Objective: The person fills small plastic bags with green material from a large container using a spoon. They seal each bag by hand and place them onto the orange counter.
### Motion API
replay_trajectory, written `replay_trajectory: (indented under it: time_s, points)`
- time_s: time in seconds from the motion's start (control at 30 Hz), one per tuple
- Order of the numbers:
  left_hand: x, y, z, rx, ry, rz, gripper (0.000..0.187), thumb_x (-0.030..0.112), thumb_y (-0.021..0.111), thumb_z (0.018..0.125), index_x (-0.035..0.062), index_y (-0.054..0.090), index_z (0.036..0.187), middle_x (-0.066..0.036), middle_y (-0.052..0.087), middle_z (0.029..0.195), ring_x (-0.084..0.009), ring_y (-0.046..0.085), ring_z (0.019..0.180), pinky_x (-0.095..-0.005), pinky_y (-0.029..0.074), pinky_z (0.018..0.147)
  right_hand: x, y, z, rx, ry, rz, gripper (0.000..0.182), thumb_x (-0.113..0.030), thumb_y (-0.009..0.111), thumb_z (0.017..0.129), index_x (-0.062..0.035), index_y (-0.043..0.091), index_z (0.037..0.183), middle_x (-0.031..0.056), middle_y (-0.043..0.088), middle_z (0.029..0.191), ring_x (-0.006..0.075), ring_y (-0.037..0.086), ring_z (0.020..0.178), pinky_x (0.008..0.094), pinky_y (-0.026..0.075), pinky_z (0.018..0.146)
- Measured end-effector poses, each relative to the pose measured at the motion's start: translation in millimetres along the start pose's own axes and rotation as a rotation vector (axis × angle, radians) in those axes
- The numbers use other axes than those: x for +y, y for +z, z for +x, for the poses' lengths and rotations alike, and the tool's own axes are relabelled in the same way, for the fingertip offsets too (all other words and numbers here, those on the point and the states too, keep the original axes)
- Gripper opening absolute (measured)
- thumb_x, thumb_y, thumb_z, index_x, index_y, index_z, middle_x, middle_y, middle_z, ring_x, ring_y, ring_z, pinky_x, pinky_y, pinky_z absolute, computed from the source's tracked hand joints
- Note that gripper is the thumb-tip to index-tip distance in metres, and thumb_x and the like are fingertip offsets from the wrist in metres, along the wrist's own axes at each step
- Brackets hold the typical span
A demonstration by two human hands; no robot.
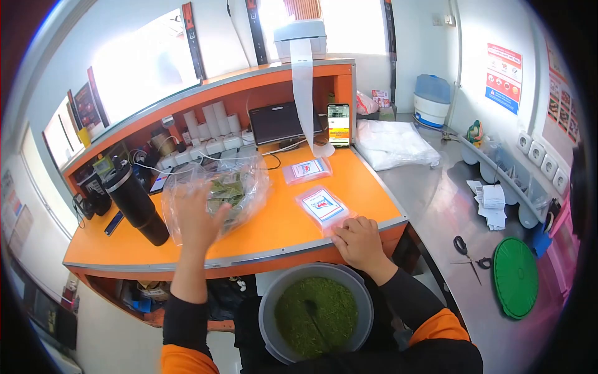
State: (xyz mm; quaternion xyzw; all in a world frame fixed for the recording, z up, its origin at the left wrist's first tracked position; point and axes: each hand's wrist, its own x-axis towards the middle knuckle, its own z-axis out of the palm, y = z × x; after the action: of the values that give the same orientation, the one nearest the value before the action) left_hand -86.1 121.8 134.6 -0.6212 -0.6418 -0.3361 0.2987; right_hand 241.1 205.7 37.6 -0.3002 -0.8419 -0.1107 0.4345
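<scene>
My left hand (198, 218) reaches over a large clear plastic bag (252, 187) with green leaves (225, 192) inside, its thumb apart from the fingers. Whether the hand presses on the bag is hard to see. At the counter's front edge, my right hand (362, 244) has its fingers curled on the near corner of a pack of small clear plastic bags (322, 207) with a blue and red print. Below, between my arms, stands a grey tub (269, 330) of shredded green leaves (330, 305), with a dark handle (314, 321) sticking up from it.
On the orange counter (274, 234) stand a black tumbler (138, 202), a second bag pack (306, 168), a phone (338, 124) and a monitor (277, 123). Paper hangs from a printer (300, 38). Scissors (464, 249) and a green lid (516, 278) lie on the steel table (430, 212).
</scene>
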Motion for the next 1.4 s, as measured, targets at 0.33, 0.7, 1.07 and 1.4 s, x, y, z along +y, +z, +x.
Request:
replay_trajectory:
  time_s: [0.33,0.7,1.07,1.4]
  points:
    - [91.9,16.7,-37.5,-0.268,0.180,-0.521,0.041,0.027,0.072,0.073,0.0033,0.061,0.105,-0.015,0.059,0.106,-0.0325,0.054,0.100,-0.0403,0.043,0.087,-0.5,5.0,2.0,-0.056,0.046,-0.020,0.017,-0.015,0.057,0.077,-0.0078,0.060,0.092,0.0054,0.063,0.094,0.0259,0.051,0.080,0.0405,0.036,0.068]
    - [102.2,76.1,-20.0,-0.375,0.156,-0.598,0.048,0.029,0.072,0.072,0.0062,0.059,0.112,-0.015,0.055,0.116,-0.0326,0.051,0.108,-0.0394,0.041,0.092,-14.9,4.6,9.7,-0.180,0.059,-0.075,0.024,-0.010,0.059,0.072,-0.0084,0.060,0.095,0.0061,0.055,0.090,0.0270,0.051,0.083,0.0398,0.038,0.066]
    - [119.3,71.9,-51.8,-0.530,0.270,-0.305,0.060,0.039,0.072,0.069,0.0232,0.052,0.123,-0.011,0.047,0.130,-0.0332,0.037,0.125,-0.0616,0.030,0.094,-35.9,-30.2,-12.3,0.031,0.033,0.104,0.011,-0.008,0.065,0.068,-0.0089,0.063,0.078,0.0051,0.055,0.075,0.0263,0.051,0.078,0.0366,0.040,0.068]
    - [136.0,-9.9,-102.9,-0.819,0.257,-0.893,0.033,0.023,0.065,0.075,0.0092,0.062,0.105,-0.012,0.063,0.093,-0.0335,0.058,0.090,-0.0422,0.046,0.078,-88.1,-59.3,-65.8,-0.565,0.358,0.738,0.015,-0.008,0.066,0.075,-0.0057,0.056,0.087,0.0090,0.058,0.072,0.0271,0.060,0.064,0.0344,0.049,0.060]
